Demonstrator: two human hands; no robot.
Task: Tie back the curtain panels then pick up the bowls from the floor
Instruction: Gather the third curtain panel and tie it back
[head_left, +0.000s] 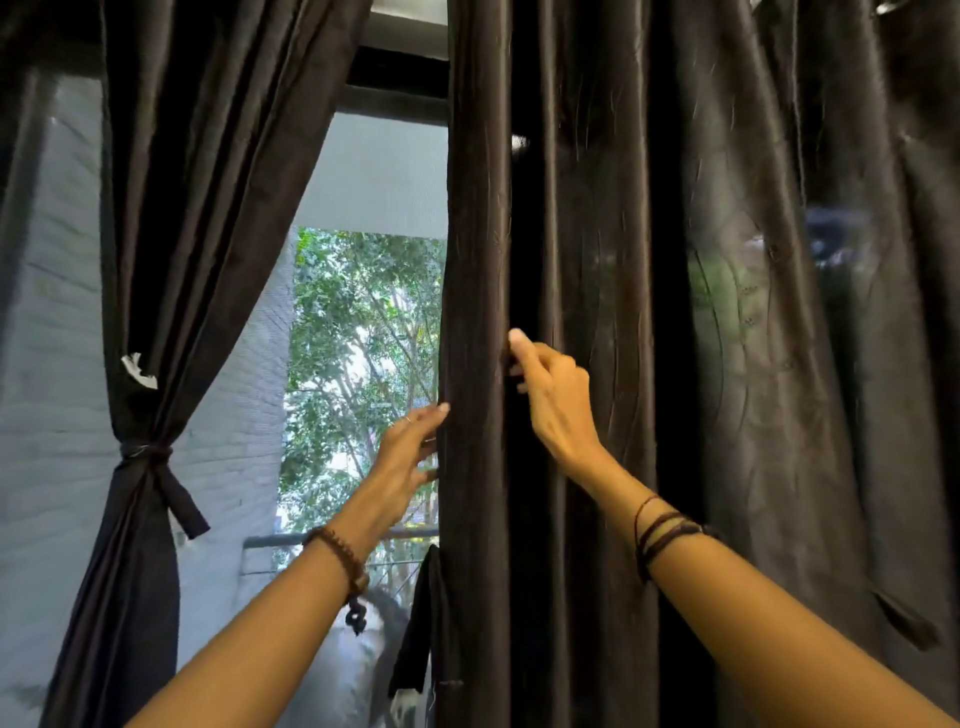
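Dark, glossy fabric fills most of the view: 2 curtain panels hang at a window. The left panel (156, 234) is gathered and bound at its waist by a tie-back (156, 467) of the same cloth, knotted with one tail hanging down to the right. A small pale tag (139, 371) shows on its folds just above the knot. The right panel (675, 312) hangs loose in long vertical pleats.

The left hand (408, 452) is at that panel's left edge, fingers fairly straight and spread, fingertips touching the hem, while the thumb side is hidden by cloth, so I cannot tell whether it pinches. The right hand (550, 395) is a little higher and further in, fingers curled around a pleat and gripping it, the thumb pointing up against the fabric.

A beaded bracelet (340, 558) sits on the left wrist, and several thin cords (662, 530) circle the right wrist. Between the panels, the window shows green trees (363, 332), a pale brick wall (52, 415) and a metal railing (270, 540). A loose strip of dark cloth (418, 623) hangs at the right panel's lower edge. No bowls are in view.
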